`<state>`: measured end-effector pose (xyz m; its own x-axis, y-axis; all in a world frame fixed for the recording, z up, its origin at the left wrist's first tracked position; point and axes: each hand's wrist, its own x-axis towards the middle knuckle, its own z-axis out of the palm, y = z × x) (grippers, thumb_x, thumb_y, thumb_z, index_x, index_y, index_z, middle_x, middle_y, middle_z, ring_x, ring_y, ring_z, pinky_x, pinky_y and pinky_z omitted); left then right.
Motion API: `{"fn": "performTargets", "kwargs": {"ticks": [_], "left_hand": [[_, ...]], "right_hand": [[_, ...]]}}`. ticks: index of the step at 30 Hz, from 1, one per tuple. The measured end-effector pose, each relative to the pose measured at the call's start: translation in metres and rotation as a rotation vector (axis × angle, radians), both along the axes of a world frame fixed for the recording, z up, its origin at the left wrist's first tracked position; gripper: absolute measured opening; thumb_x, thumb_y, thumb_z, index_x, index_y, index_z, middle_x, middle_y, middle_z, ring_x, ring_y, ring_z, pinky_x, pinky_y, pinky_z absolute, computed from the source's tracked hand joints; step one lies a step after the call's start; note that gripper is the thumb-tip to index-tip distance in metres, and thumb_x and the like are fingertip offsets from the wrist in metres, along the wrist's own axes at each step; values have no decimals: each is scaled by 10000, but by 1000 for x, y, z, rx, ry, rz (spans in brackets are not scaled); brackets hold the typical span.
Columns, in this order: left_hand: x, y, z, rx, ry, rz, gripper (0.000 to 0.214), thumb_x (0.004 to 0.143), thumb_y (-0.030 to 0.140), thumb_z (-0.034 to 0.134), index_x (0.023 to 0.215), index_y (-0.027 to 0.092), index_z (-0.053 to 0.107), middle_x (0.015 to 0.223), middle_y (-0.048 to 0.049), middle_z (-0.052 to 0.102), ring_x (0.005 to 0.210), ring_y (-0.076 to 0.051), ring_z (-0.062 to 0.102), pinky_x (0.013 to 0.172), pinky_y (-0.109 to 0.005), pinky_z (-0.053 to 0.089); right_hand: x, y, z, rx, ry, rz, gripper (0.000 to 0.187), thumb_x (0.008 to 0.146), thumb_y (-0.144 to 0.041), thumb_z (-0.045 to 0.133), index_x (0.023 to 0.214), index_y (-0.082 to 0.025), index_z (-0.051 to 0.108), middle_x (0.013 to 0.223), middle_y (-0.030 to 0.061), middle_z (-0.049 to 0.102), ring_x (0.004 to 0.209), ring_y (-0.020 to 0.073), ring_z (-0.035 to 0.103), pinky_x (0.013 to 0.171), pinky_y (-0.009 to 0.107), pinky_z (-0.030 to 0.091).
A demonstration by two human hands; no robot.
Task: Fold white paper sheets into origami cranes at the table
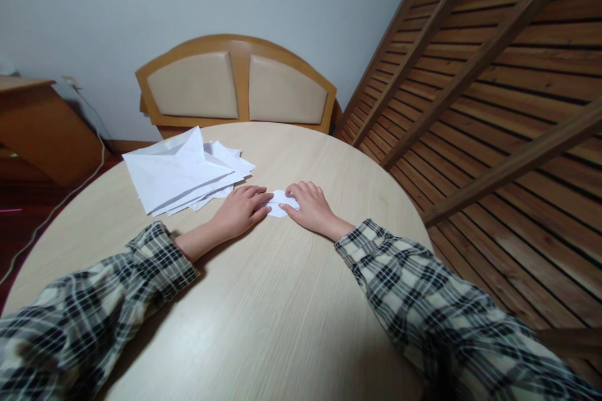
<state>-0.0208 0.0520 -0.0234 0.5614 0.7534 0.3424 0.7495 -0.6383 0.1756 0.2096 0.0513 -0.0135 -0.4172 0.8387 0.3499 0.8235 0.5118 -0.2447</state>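
A small folded piece of white paper [277, 212] lies flat on the round table [282, 301], with crease lines across its middle. My left hand [239, 210] rests palm down at its left side, fingers stretched out and the tips on the paper. From the right, my right hand [310, 205] touches the paper with its thumb on the near part and its fingers curved over the far part, thumb and fingers apart. Both hands cover the ends of the paper, so its full outline is hidden.
A loose stack of creased white paper sheets [174, 169] lies at the table's far left. Behind the table stands a padded wooden headboard [242, 88] against the wall. Wooden slats [493, 94] lean along the right. A wooden desk [42, 125] and a cable [70, 194] are at left.
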Motion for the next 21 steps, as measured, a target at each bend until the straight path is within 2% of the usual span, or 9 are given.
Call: {"fn": "performTargets", "kwargs": {"ticks": [5, 21], "left_hand": [[0, 0, -1, 10, -6, -6, 414, 1002, 410, 456, 1299, 178, 628, 1336, -146, 623, 1237, -306, 543, 1049, -516, 430], [0, 1, -1, -4, 6, 6, 416, 998, 408, 475, 1312, 180, 623, 1348, -143, 618, 1240, -300, 541, 1050, -502, 423]], "right_hand": [[2, 2, -2, -13, 4, 19, 200, 962, -379, 551, 1085, -225, 584, 1090, 68, 638, 1041, 256, 520, 882, 378, 350], [5, 0, -1, 25, -78, 61, 205, 982, -254, 480, 1147, -208, 592, 1125, 96, 616, 1056, 265, 496, 898, 386, 366]]}}
